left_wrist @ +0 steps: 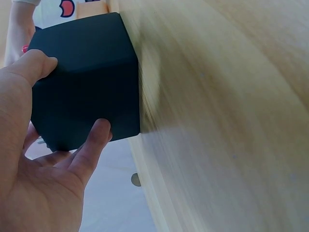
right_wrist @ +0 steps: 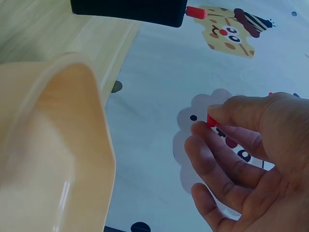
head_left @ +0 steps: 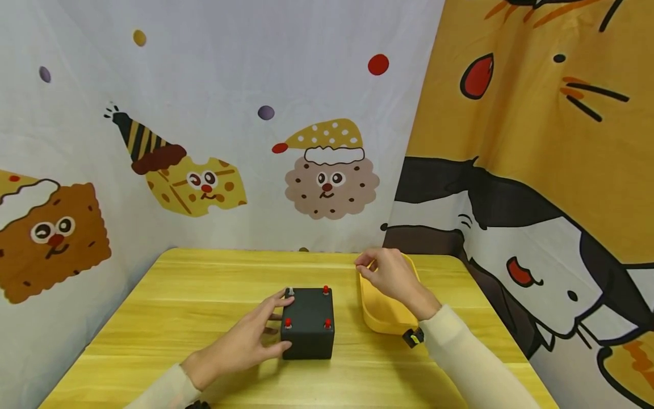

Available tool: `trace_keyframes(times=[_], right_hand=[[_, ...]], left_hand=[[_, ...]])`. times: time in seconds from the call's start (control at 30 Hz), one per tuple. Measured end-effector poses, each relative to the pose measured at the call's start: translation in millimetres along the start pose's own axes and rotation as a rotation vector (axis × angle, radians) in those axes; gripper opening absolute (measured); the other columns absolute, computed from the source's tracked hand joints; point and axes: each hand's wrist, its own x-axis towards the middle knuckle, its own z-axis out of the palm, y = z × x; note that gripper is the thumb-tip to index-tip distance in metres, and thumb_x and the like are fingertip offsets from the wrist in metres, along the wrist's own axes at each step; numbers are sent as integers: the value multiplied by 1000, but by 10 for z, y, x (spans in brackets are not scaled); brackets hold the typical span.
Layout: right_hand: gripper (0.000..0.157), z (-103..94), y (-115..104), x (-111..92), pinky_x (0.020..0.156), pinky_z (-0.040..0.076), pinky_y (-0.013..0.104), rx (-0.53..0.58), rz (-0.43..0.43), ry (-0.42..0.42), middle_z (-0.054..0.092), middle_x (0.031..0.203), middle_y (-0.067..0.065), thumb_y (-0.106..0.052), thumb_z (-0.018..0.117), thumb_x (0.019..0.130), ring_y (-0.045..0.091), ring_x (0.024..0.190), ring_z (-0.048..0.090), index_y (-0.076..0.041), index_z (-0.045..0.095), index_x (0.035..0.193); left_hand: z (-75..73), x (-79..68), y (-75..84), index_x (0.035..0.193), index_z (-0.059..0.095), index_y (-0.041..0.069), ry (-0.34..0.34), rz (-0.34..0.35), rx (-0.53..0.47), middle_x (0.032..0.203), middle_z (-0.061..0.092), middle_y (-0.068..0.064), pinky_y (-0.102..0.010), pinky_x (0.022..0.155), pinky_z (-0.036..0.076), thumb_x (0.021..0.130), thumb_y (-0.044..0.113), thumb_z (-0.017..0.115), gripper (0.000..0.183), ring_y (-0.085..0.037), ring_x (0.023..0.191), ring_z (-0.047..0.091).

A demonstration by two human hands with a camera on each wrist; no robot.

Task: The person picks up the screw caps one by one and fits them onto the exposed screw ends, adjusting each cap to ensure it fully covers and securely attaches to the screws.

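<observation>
A black box (head_left: 307, 309) stands on the wooden table, with red-capped switches at three corners of its top. At the far left corner a bare silver switch (head_left: 291, 291) shows no red cap. My left hand (head_left: 245, 341) steadies the box from its left side, thumb on the near edge and fingertips at the far left corner. Over the far part of the yellow tray (head_left: 379, 328) is my right hand (head_left: 390, 275). Between its thumb and index finger it pinches a small red cap (right_wrist: 211, 119), seen in the right wrist view.
The yellow tray lies to the right of the box on the wooden table (head_left: 204, 284). Behind the table hangs a printed cloth (head_left: 219, 74) with cartoon figures, and another orange patterned cloth (head_left: 511, 125) is at the right. Wrist straps with small dark devices (head_left: 413, 337) sit at the cuffs.
</observation>
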Motion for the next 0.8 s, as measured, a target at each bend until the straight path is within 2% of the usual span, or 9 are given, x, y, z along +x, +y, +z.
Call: trace_keyframes(times=[0.27,0.5,0.8], right_hand=[[6,-13,-60,-5,70,61,22,27,-4,-11,88,101,-6,-14,88,105,4,82,72,-19,91,107],[6,-21,-127,-7,72,61,23,29,-9,-25,87,100,-7,-16,88,106,5,84,72,-20,91,107],[8,-12,-218,-15,75,62,25,16,-35,-18,87,105,-7,-16,88,105,6,86,73,-23,92,107]], left_hand=[[-7,11,5,185,25,11,-1,8,-2,186,41,-18,-36,103,73,108,36,88,102,-41,137,77],[-15,-1,16,185,23,10,-3,-15,6,184,48,-7,-34,104,72,108,39,87,104,-38,138,77],[-8,-8,18,185,23,12,-5,-26,-6,183,48,-8,-36,104,73,109,40,87,103,-38,140,76]])
